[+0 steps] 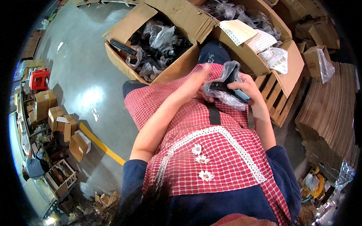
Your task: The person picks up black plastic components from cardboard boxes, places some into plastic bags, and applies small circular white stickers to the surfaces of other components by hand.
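Entry, items left to right.

1. Red crate [39, 79], 9 o'clock, on the floor [83, 75] among small cartons.
2. Yellow floor stripe [102, 145], 8 o'clock.
3. Open cardboard box [124, 62], 11 o'clock, filled with bagged black parts.
4. Left hand [196, 81], centre, motion-blurred over the lap; whether its fingers are clenched or released cannot be told. It is touching the bag's left edge.
5. Clear plastic bag [226, 96] with a black part [220, 86] inside, centre, held above the red checked apron [211, 158].
6. Right hand [249, 88], 2 o'clock of centre, fingers grasping the bag and part.
7. Second open box [264, 56], 1 o'clock, on a wooden pallet [277, 101].

Step judged: bagging or unbagging the part; the next move calls for a steady right-hand hold.
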Motion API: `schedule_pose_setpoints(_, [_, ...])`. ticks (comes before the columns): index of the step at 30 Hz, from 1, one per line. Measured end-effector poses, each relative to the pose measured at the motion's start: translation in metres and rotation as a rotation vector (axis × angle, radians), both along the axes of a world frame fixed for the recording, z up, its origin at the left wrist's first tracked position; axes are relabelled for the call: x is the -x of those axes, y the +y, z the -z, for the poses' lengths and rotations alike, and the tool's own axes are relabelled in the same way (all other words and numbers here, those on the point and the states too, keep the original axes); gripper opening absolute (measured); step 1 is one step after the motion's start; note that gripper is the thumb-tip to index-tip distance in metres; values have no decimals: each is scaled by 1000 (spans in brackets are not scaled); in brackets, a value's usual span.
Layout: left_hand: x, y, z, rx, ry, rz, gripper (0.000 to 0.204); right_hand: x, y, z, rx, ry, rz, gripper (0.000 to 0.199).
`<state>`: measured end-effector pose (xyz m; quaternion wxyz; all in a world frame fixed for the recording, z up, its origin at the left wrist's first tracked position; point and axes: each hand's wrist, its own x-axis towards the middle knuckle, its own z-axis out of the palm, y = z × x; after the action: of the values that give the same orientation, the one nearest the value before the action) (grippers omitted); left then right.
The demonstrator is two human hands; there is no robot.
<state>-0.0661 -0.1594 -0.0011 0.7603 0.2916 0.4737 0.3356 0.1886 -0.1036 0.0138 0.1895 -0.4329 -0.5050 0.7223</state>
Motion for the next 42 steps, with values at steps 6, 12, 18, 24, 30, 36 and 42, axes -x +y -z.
schedule_pose_setpoints(6, [0, -3, -21, -500, 843, -309, 41, 2, -17, 9, -292, -69, 413, 54])
schedule_pose_setpoints(12, [-51, 1, -23, -550, 972, 122, 41, 4, -25, 12, -323, -64, 397, 58])
schedule_pose_setpoints(18, [-48, 2, -4, -638, 954, 80, 25, -3, -18, 16, -544, -425, 305, 53])
schedule_pose_setpoints(24, [-23, -4, 6, -927, 1312, -204, 11, 1, -17, 6, -522, -391, 280, 63])
schedule_pose_setpoints(30, [-16, -4, -19, -942, 1304, -221, 22, 8, -16, 15, -578, -370, 313, 62])
schedule_pose_setpoints(36, [-31, 1, 6, -766, 1270, 20, 35, -1, -13, 23, -557, -305, 372, 61])
schedule_pose_setpoints(42, [-21, -25, -32, -577, 832, 56, 43, 10, -21, 0, -601, -492, 398, 62])
